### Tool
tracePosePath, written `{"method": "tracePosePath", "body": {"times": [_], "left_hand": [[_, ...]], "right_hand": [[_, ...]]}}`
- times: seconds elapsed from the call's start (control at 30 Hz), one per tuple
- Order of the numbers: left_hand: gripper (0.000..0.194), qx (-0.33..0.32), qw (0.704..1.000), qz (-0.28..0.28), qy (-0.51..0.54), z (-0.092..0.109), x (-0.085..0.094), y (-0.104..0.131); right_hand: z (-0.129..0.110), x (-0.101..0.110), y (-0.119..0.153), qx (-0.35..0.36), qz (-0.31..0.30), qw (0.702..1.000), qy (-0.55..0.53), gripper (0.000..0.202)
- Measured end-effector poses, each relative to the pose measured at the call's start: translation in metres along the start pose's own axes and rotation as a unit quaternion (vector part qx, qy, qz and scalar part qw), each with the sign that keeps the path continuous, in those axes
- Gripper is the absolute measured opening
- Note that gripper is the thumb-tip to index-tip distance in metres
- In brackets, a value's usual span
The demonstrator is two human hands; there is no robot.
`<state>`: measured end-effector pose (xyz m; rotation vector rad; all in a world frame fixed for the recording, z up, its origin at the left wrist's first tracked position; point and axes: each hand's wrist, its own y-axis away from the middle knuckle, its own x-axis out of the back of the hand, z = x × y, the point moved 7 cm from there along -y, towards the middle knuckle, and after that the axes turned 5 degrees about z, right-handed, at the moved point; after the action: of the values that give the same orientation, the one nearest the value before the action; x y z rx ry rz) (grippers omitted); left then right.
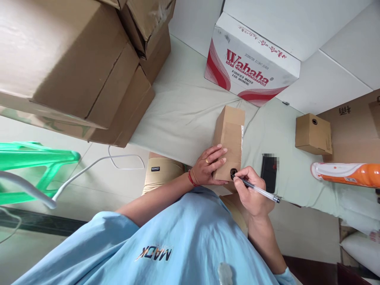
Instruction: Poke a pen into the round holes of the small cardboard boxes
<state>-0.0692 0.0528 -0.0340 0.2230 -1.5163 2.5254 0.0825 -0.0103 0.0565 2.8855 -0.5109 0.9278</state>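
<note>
A long brown cardboard box (228,138) lies on the cloth in front of me, with a white label along its right side. My left hand (209,165) grips the near end of this box, fingers laid over its top and the thumb by the near edge. Between the thumb and fingers of my right hand (252,190) is a clear pen (261,190). Its tip end is at a black mark (233,173) on the near right corner of the box; the exact tip is hidden by my fingers.
Large cardboard boxes (89,71) are stacked at the left. Behind stands a Wahaha water carton (252,63). Toward the right are a black phone (268,174), a small marked box (313,134) and an orange bottle (350,175). A green stool (38,156) stands at the left.
</note>
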Motion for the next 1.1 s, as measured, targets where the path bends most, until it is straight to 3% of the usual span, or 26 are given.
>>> {"method": "tracePosePath", "body": {"times": [1.1], "left_hand": [[0.100,-0.007,1.000,0.004,-0.003,0.0020,0.0018,-0.0020]], "right_hand": [[-0.0024,0.0030,0.0043,0.006,-0.015,1.000,0.020,0.013]]}}
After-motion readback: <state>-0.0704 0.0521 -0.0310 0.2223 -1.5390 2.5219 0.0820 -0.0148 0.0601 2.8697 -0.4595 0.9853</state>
